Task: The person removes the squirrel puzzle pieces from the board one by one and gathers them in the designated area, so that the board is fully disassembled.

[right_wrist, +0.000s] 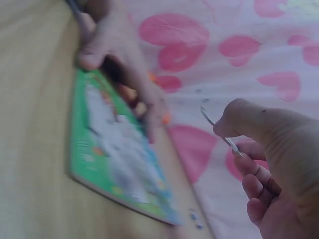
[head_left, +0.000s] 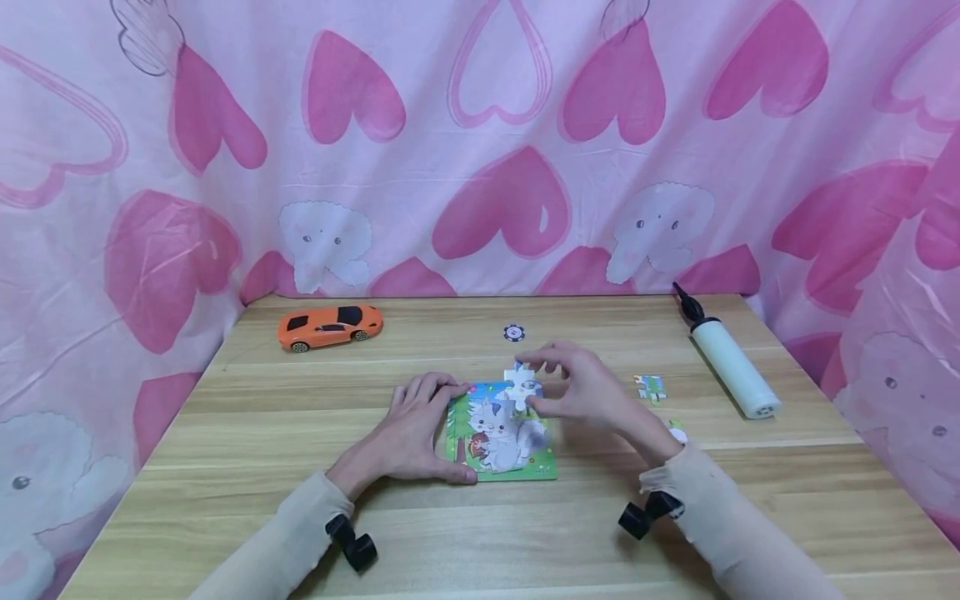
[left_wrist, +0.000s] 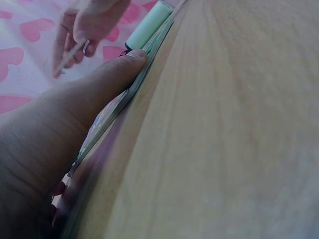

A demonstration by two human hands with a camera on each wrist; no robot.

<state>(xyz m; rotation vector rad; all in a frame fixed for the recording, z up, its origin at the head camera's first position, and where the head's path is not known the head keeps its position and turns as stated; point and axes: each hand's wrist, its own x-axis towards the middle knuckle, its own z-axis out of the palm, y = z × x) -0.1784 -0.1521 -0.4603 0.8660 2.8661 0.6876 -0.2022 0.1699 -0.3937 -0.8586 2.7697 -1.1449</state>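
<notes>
A jigsaw board [head_left: 504,442] with a grey-and-white cartoon squirrel on a green ground lies flat on the table. My left hand [head_left: 412,433] holds it from the left, thumb at the near edge and index finger by the far left corner. In the left wrist view the thumb [left_wrist: 112,74] rests along the board's edge. Between thumb and fingers, my right hand [head_left: 581,387] pinches a jigsaw piece [head_left: 519,387] over the board's far right part. Seen edge-on in the right wrist view, that piece [right_wrist: 227,139] is tilted and raised off the board.
Right of the board lie a loose jigsaw piece [head_left: 651,387] and another [head_left: 677,432] partly behind my right wrist. A poker chip [head_left: 513,332] lies beyond the board. An orange toy car [head_left: 330,327] stands far left; a pale green hand pump [head_left: 731,367] lies at the right.
</notes>
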